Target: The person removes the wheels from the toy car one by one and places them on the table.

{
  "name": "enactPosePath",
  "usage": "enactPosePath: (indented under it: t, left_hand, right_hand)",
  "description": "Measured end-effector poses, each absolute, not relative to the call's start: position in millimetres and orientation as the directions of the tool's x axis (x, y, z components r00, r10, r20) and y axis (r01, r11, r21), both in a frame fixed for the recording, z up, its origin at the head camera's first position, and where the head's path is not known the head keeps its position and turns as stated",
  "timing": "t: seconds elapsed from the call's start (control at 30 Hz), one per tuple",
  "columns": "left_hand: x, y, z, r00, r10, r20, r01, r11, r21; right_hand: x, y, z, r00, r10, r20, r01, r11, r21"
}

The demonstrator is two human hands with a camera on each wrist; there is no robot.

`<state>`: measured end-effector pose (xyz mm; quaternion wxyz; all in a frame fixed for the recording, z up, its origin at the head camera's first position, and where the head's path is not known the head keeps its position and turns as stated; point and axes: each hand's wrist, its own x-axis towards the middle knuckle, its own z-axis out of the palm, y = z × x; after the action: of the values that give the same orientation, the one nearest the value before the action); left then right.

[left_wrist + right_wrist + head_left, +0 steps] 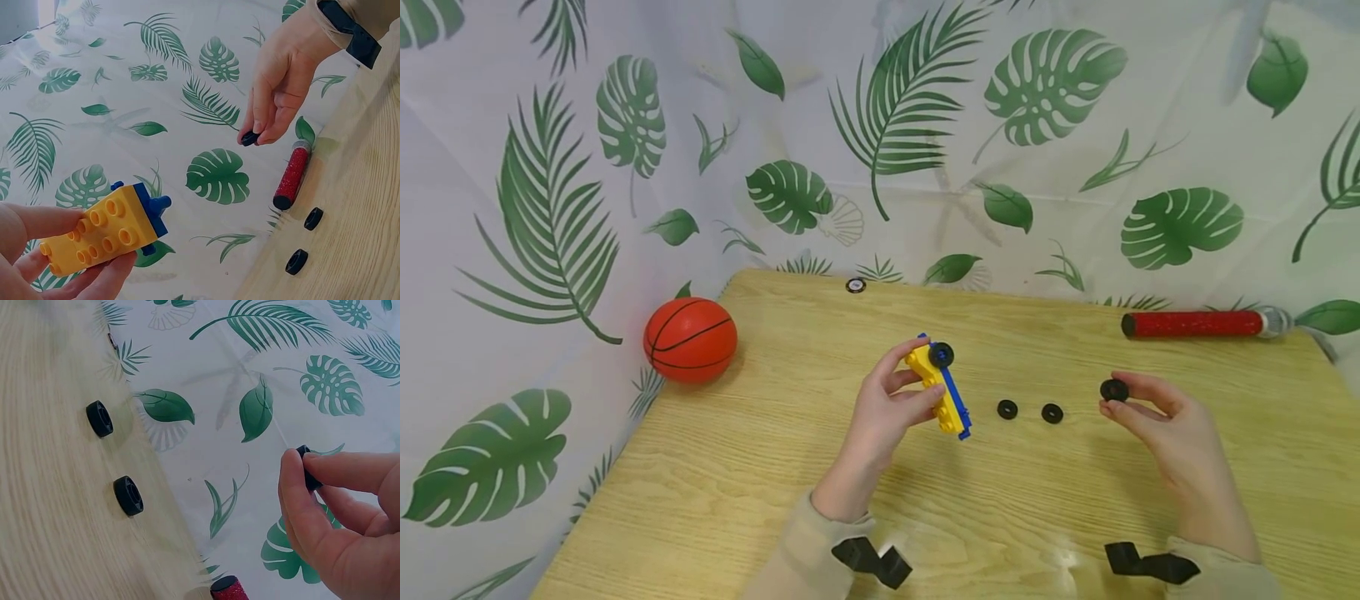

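My left hand (887,404) grips a toy car body (951,404) made of yellow and blue building-block plastic, raised above the table. One black wheel (942,355) sits on the blue side near its upper end. In the left wrist view, round studs cover the yellow face of the car body (103,231), and blue pegs stick out at its end. Between thumb and fingertips, my right hand (1172,433) pinches a loose black tire (1114,390), also off the table. Two more black tires, a left one (1007,409) and a right one (1052,413), lie flat on the wood between the hands.
A small orange-red basketball (690,340) rests at the table's left edge. Toward the back lie a round black-and-white chip (856,285) and, at right, a red glittery tube (1198,324) with a black end. Behind the wooden table (737,467) hangs a leaf-patterned sheet (700,50).
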<state>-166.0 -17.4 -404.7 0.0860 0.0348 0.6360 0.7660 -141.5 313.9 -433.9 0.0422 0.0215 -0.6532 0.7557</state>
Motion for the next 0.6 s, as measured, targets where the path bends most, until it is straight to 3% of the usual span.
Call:
enactPosePath:
  t: [0.3, 0.6]
  left_hand:
    - [-169, -16, -403, -0.980, 0.191, -0.057, -0.091, -0.172, 0.981]
    - [-169, -16, -400, -0.981, 0.178, -0.077, -0.107, -0.166, 0.980]
  right_hand:
    - [-146, 323, -441, -0.998, 0.020, 0.059, -0.061, -0.165, -0.984]
    - [-155, 334, -458, -0.999, -0.017, 0.037, -0.031, -0.295, -0.955]
